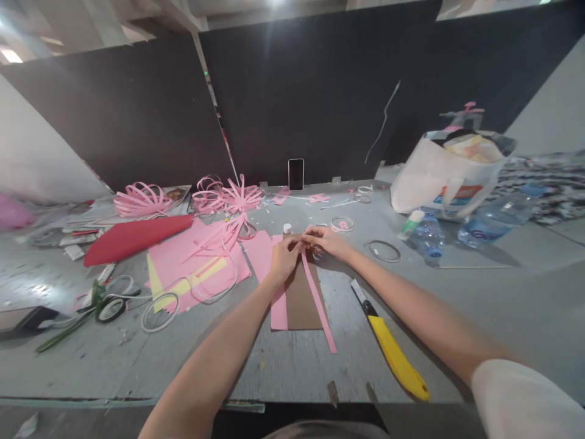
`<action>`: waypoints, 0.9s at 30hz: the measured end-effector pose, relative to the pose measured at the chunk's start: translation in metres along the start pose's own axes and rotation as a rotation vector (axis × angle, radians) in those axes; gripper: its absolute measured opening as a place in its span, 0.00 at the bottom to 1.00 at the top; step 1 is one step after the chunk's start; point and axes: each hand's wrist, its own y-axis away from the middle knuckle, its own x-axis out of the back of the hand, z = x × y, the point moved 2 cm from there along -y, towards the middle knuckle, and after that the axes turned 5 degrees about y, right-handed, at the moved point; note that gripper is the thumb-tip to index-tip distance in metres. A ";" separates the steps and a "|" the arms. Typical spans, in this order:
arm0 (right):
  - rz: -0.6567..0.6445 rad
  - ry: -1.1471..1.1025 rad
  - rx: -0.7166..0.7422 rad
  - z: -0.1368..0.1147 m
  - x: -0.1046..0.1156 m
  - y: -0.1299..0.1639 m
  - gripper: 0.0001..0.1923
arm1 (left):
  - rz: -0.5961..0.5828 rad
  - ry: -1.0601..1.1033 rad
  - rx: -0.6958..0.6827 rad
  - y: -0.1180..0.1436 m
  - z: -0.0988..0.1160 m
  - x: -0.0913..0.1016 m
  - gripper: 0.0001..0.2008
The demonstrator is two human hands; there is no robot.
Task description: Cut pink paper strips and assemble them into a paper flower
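My left hand [286,256] and my right hand [326,241] meet at the far end of a brown cardboard piece [304,305]. Between their closed fingertips is the top end of a long pink paper strip [319,299]. The strip slants toward me over the cardboard, its loose end past the near edge. Under the cardboard's left side lies a sheet of pink paper [278,314]. A white cap [287,228] shows just behind my left hand. Right of the cardboard rests a yellow utility knife [395,353] with its blade out.
Pink paper-strip loops [240,198], a red sheet [137,239], pink sheets [169,262], tape [110,310] and wire coils [159,312] crowd the left. At right are a wire ring [384,251], plastic bottles [493,222] and a white bag [420,177]. A phone [296,175] stands against the black panel.
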 end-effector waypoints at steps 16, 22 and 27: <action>-0.082 -0.161 -0.099 0.004 0.007 -0.004 0.14 | -0.059 -0.062 -0.009 0.000 -0.002 -0.003 0.09; -0.038 -0.161 -0.071 0.006 0.007 -0.003 0.14 | -0.048 0.033 0.064 -0.005 -0.008 0.002 0.15; -0.046 -0.106 -0.048 0.004 0.003 -0.002 0.18 | -0.072 0.140 0.136 -0.008 -0.014 0.004 0.20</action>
